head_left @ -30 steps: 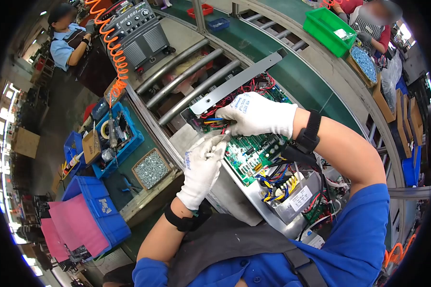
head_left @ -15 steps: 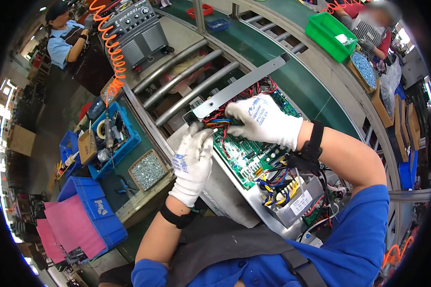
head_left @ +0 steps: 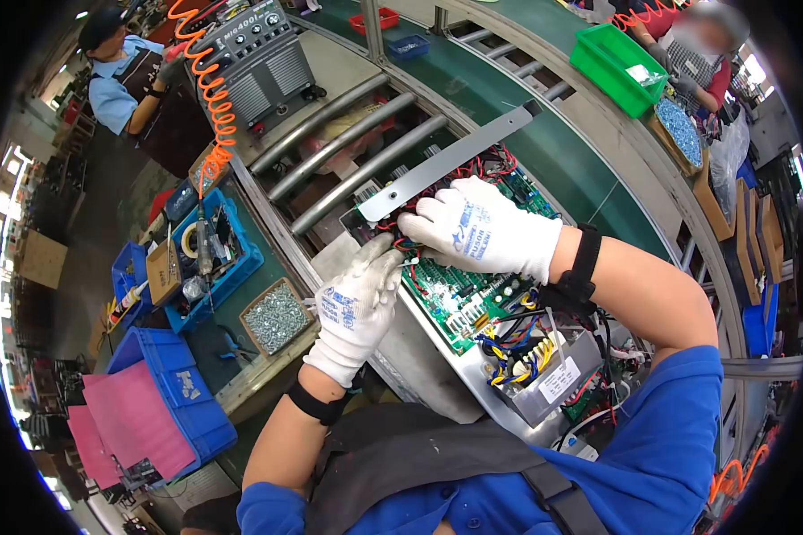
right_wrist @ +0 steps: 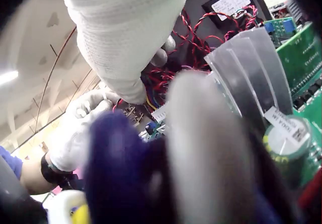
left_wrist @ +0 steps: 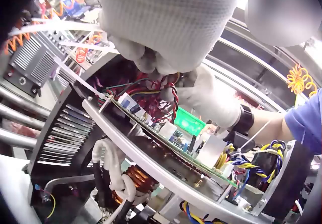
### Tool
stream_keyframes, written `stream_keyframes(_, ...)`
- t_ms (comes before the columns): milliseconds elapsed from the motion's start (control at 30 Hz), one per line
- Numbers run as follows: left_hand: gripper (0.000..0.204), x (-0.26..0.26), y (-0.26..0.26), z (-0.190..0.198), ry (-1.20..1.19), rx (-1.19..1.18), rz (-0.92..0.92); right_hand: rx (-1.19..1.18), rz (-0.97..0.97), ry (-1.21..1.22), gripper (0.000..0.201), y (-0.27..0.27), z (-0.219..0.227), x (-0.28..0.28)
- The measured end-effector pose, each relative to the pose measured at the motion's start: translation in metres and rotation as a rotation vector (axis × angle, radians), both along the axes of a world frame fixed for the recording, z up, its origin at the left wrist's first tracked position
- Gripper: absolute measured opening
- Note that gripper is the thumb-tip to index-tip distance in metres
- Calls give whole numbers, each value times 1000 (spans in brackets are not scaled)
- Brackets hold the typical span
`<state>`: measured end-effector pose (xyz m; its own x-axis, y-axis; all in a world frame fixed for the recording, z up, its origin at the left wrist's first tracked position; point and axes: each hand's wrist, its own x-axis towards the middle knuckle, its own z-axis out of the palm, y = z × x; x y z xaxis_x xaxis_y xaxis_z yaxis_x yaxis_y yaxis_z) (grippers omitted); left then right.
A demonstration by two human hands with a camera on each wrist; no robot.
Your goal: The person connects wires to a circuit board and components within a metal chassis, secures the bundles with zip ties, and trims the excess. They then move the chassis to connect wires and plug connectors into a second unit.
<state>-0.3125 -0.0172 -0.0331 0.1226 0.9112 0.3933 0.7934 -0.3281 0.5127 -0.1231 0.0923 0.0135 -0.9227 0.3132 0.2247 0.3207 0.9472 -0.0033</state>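
- Presently: left hand (head_left: 355, 299) in a white knit glove with blue print; fingers bent and close together at the near edge of the wiring, what they pinch cannot be told.
- Small white strip (head_left: 409, 262), immediately at the left hand's fingertips.
- Right hand (head_left: 484, 230), matching white glove; fingers curled round the wires, thumb beneath.
- Bundle of thin red-and-black twisted wires (right_wrist: 160, 75), between the right fingers and spreading past them.
- Green printed circuit board (head_left: 437, 303) with white connectors, below both hands' fingers and running from them toward the wearer.
- Long flat grey metal bar (head_left: 459, 160), just beyond the right fingers, lying slantwise.
- Silver metal box (head_left: 528, 403) with a white label, wearer's side of the right fingers.
- Steel rollers (head_left: 370, 175), beyond the left fingers.
- Green-topped bench (head_left: 219, 319), well left of the left fingers, bearing a square brown box (head_left: 290, 338) of small silver fasteners and blue-handled pliers (head_left: 234, 349).
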Motion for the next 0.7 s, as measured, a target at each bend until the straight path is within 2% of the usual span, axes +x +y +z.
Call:
stream_keyframes(67, 27, 0, -1, -1, 64, 81, -12, -3, 9, -49, 21, 1, -3, -1)
stream_keyframes(167, 21, 2, -7, 0, -75, 153, -17, -100, 22, -94, 17, 8, -2, -3)
stream_keyframes(233, 17, 11, -25, 11, -352, 67, -4, -302, -3, 32, 18, 13, -7, -2)
stream_keyframes(267, 15, 22, -34, 23, -322, -168, 3, -353, -22, 69, 20, 17, -13, -2)
stream_keyframes(300, 17, 32, -37, 29, -333, -373, -14, -368, -38, 23, 31, 18, -13, -1)
stream_keyframes(367, 26, 41, -31, 2, -374, -612, 22, -441, -63, -1, 34, 16, -3, -1)
stream_keyframes(400, 26, 41, -26, 3, -374, -606, 24, -436, -61, 0, 34, 17, -1, -1)
stream_keyframes(467, 35, 42, -16, 8, -605, -720, 178, -406, -63, -102, 34, 19, 3, -1)
stream_keyframes(500, 35, 43, -16, 8, -605, -716, 178, -403, -62, -102, 34, 19, 4, 0)
stream_keyframes(567, 39, 48, -15, 4, -748, -609, 211, -679, -75, -22, 31, 18, 2, 1)
stream_keyframes(600, 37, 48, -15, 1, -739, -572, 215, -970, -150, -64, 31, 13, 24, 1)
stream_keyframes(633, 37, 48, -15, -3, -739, -567, 218, -967, -145, -64, 31, 16, 16, -1)
stream_keyframes(700, 35, 48, -15, -9, -882, -654, 265, -900, 115, 120, 33, 21, 1, -6)
